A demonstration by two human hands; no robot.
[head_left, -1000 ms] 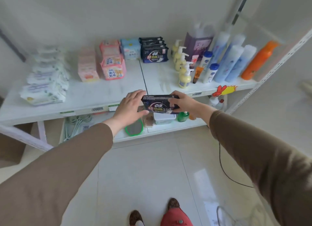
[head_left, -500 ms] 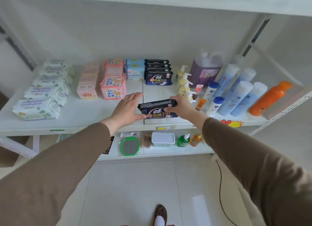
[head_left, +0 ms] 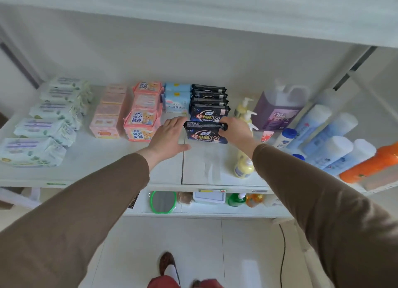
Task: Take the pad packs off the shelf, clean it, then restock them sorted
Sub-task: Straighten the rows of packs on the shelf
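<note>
A black pad pack point(head_left: 202, 135) stands upright on the white shelf point(head_left: 200, 167), just in front of a row of matching black packs point(head_left: 209, 103). My right hand point(head_left: 235, 129) grips its top right corner. My left hand point(head_left: 170, 135) lies flat against its left side, fingers spread. To the left stand blue packs point(head_left: 176, 98), bright pink packs point(head_left: 144, 113) and pale pink packs point(head_left: 108, 113), each kind in its own row running from front to back.
White wipe packs point(head_left: 43, 124) fill the shelf's left end. Yellow pump bottles point(head_left: 244, 115), a purple jug point(head_left: 280, 107), blue bottles point(head_left: 329, 141) and an orange bottle point(head_left: 370, 163) crowd the right. A lower shelf holds a green mirror point(head_left: 162, 201) and small containers.
Both hands carried the black pack up from below the shelf edge and back onto the shelf, standing it upright in front of the black row. My head moved closer to the shelf.
</note>
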